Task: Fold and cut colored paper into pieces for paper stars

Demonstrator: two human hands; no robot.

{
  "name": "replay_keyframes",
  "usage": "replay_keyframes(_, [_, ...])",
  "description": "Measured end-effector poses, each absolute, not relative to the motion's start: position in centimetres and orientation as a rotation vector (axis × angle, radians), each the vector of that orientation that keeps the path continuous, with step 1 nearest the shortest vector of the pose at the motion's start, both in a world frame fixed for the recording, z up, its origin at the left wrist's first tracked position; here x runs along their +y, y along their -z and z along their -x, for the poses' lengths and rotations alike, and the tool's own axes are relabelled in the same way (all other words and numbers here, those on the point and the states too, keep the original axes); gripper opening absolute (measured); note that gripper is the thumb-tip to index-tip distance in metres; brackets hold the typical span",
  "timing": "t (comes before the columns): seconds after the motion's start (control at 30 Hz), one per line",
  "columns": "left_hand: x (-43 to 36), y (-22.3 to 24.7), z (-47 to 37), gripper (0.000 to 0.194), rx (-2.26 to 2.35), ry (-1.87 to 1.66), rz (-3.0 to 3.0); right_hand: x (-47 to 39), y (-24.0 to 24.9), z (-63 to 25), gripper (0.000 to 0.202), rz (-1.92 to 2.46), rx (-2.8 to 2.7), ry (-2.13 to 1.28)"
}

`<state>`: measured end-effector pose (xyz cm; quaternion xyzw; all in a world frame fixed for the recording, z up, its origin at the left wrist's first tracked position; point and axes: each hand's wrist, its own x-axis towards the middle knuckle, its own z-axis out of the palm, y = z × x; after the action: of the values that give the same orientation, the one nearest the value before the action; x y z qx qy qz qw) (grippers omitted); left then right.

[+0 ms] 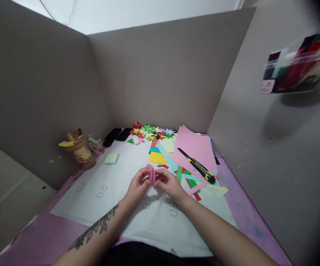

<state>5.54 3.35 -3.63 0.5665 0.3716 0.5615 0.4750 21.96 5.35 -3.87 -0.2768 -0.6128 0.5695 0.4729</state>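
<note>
A small folded pink paper (151,176) stands upright between my two hands, above the white sheet with pencilled numbers. My left hand (140,183) pinches its left side with thumb and fingers. On the other side, the fingertips of my right hand (168,181) are pressed to its right edge. Just beyond my hands lies a yellow paper piece (157,158). Cut paper strips (195,186) in pink, green, red and pale blue are scattered to the right of my right hand.
Folded paper stars (148,131) are heaped at the back. A black-and-yellow cutter (198,168) rests on pink sheets (194,147). Square notes (111,159) and a decorated jar (82,153) stand left. Grey panels surround the table; a clear holder (294,70) hangs right.
</note>
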Motion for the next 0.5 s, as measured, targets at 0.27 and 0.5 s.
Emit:
replay_keyframes(0.27, [2.7, 4.0, -5.5, 0.039, 1.064, -1.362, -1.681, 5.4, 3.8, -21.9, 0.041, 0.829, -1.516, -1.229])
replay_keyframes(0.5, [8.9, 2.4, 3.4, 0.018, 1.910, -1.252, -1.561, 6.0, 4.8, -22.2, 0.024, 1.082, -1.459, -1.028])
